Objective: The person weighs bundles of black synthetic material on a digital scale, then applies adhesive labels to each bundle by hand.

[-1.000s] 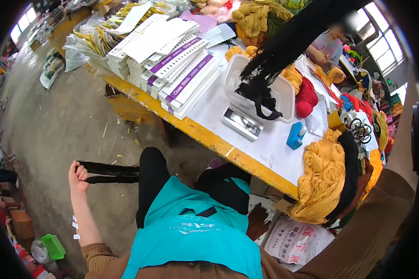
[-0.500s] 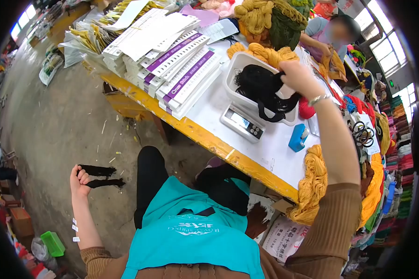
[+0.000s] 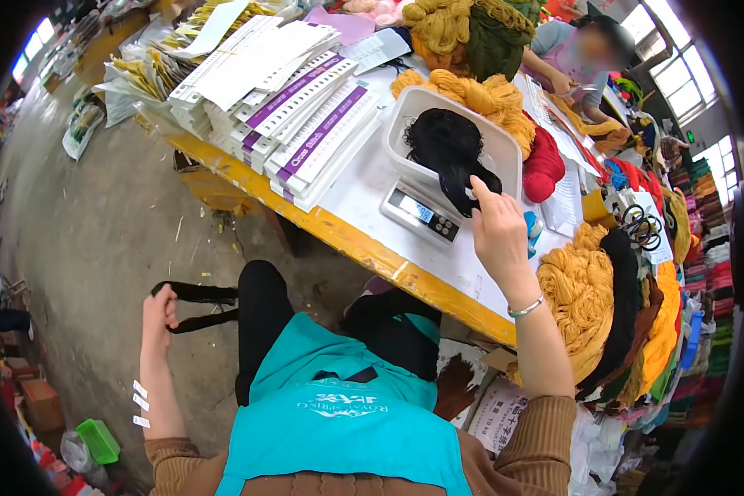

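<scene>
My left hand (image 3: pixel 159 318) is out low on the left, closed around a hank of black thread (image 3: pixel 202 293) whose two lengths trail to the right beside my knee. My right hand (image 3: pixel 503 236) is at the near rim of a white plastic bin (image 3: pixel 398 124), its fingers closed on the end of a black thread bundle (image 3: pixel 443 140). That bundle lies in the bin and spills over the near rim. Beneath the bin is a digital scale (image 3: pixel 422 213) with a lit display, its digits too small to read. The fingertips of my right hand are partly hidden.
Stacked printed cards (image 3: pixel 322 136) stand left of the bin. Yellow yarn (image 3: pixel 583 289), red yarn (image 3: pixel 544 165) and scissors (image 3: pixel 641 227) lie to the right. A blue tape dispenser (image 3: pixel 533 227) is partly behind my right hand. Across the table, a co-worker (image 3: pixel 583 62) handles yarn.
My right hand has moved from the bin's far right side to its near rim, drawing black thread toward me. My left hand has shifted slightly right with its hank.
</scene>
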### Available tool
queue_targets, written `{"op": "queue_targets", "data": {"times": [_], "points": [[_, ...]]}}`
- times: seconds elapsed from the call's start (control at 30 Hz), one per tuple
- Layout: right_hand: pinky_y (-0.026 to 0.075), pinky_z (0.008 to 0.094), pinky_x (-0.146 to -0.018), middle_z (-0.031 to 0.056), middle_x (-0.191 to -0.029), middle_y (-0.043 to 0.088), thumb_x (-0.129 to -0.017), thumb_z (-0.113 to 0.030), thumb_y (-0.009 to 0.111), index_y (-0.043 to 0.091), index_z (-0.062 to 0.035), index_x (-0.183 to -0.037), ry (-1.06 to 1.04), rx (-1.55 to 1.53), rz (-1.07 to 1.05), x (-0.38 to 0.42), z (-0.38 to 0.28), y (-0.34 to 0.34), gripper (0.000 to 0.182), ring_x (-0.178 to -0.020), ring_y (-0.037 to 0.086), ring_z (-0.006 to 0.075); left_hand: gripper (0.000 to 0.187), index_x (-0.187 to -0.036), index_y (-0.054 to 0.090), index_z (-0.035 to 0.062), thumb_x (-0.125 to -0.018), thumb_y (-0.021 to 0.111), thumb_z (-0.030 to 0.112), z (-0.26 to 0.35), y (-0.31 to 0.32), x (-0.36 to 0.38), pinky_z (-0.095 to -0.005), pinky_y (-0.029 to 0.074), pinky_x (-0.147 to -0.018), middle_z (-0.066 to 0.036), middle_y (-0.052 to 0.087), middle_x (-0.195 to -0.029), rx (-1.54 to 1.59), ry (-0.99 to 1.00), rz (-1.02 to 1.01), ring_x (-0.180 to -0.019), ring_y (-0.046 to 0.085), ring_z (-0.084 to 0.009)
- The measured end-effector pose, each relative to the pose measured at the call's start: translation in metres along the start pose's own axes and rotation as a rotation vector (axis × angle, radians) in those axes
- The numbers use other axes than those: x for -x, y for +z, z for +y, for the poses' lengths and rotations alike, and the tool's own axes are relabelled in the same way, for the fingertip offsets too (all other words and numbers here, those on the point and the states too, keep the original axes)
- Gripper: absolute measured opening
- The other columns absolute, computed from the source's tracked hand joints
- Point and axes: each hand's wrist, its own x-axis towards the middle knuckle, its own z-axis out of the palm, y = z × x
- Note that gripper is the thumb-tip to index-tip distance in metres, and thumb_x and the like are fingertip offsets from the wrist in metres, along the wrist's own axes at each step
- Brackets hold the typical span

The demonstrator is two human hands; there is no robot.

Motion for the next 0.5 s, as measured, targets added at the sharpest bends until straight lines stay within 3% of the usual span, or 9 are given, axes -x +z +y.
{"op": "queue_targets", "data": {"times": [0.07,0.1,0.17,0.23,0.3,0.33,0.4,0.43,0.5], "points": [[0.048,0.0444,-0.092,0.0143,-0.105,0.068,-0.084,0.001,0.059,0.056,-0.0013,-0.128,0.031,0.024,0.082,0.005,0.002,-0.003,0.044,-0.095,0.064,0.032,0.027,-0.093,0.06,0.0066,-0.091,0.062,0.034,0.003,0.012,0.006,-0.0301,0.04,-0.046,-0.002,0.055,-0.062,-0.633,0.082,-0.001,-0.048,0.05,-0.0167],[0.047,0.0451,-0.094,0.0139,-0.106,0.068,-0.085,0.003,0.056,0.057,-0.001,-0.127,0.061,0.035,0.132,0.007,0.003,-0.005,0.043,-0.096,0.064,0.0325,0.036,-0.101,0.063,0.003,-0.087,0.066,0.036,-0.025,-0.003,-0.012,-0.0389,0.051,-0.064,-0.014,0.069,-0.08,-0.993,0.528,0.028,-0.074,0.067,-0.0327],[0.048,0.0438,-0.091,0.0135,-0.108,0.069,-0.085,0.004,0.056,0.058,-0.0011,-0.126,0.11,0.007,0.161,0.009,0.008,-0.009,0.041,-0.096,0.064,0.0326,0.04,-0.102,0.065,0.001,-0.085,0.069,0.038,0.019,0.036,0.034,-0.0448,0.052,-0.079,-0.021,0.07,-0.095,-1.342,0.318,0.082,-0.095,0.066,-0.0387],[0.048,0.0422,-0.089,0.0132,-0.107,0.069,-0.084,0.005,0.057,0.059,-0.0021,-0.126,0.195,-0.026,0.254,0.011,0.009,-0.012,0.043,-0.097,0.064,0.0322,0.04,-0.093,0.068,0.0002,-0.084,0.071,0.039,0.024,0.041,0.041,-0.0463,0.052,-0.076,-0.021,0.07,-0.089,-1.47,0.371,0.142,-0.09,0.068,-0.0375],[0.048,0.041,-0.088,0.0134,-0.107,0.069,-0.084,0.004,0.059,0.059,-0.0032,-0.125,0.198,-0.073,0.283,0.012,0.008,-0.014,0.043,-0.098,0.064,0.0317,0.039,-0.083,0.069,0.0,-0.083,0.072,0.039,0.038,0.044,0.046,-0.0467,0.053,-0.075,-0.021,0.07,-0.083,-1.725,0.178,0.104,-0.087,0.068,-0.0388],[0.048,0.0409,-0.088,0.014,-0.109,0.068,-0.083,0.003,0.059,0.06,-0.0032,-0.124,0.202,-0.076,0.278,0.012,0.007,-0.015,0.041,-0.1,0.063,0.0319,0.039,-0.083,0.069,0.0,-0.083,0.072,0.039,0.035,0.039,0.044,-0.0467,0.053,-0.075,-0.021,0.07,-0.083,-1.727,0.177,0.107,-0.087,0.068,-0.0388],[0.048,0.0409,-0.089,0.0146,-0.111,0.067,-0.083,0.002,0.06,0.06,-0.0033,-0.123,0.203,-0.082,0.277,0.013,0.006,-0.013,0.04,-0.101,0.063,0.0321,0.043,-0.069,0.066,0.0005,-0.087,0.068,0.04,0.027,0.023,0.035,-0.0421,0.05,-0.056,-0.016,0.068,-0.066,-1.765,0.214,-0.064,-0.06,0.065,-0.0337],[0.048,0.0408,-0.09,0.0151,-0.112,0.066,-0.083,0.002,0.06,0.06,-0.003,-0.122,0.185,-0.039,0.257,0.016,0.007,-0.01,0.039,-0.103,0.062,0.0327,0.043,-0.069,0.066,0.0005,-0.087,0.068,0.04,0.028,0.023,0.036,-0.0421,0.05,-0.056,-0.016,0.068,-0.066,-1.766,0.215,-0.061,-0.06,0.065,-0.0337],[0.048,0.0407,-0.091,0.0155,-0.114,0.066,-0.083,0.002,0.06,0.06,-0.0028,-0.121,0.17,0.002,0.238,0.019,0.007,-0.007,0.038,-0.105,0.061,0.0332,0.052,-0.072,0.068,0.0014,-0.09,0.062,0.05,0.03,0.025,0.037,-0.031,0.048,-0.051,-0.008,0.062,-0.058,-0.863,-0.215,-0.428,-0.043,0.053,-0.0187]]}}
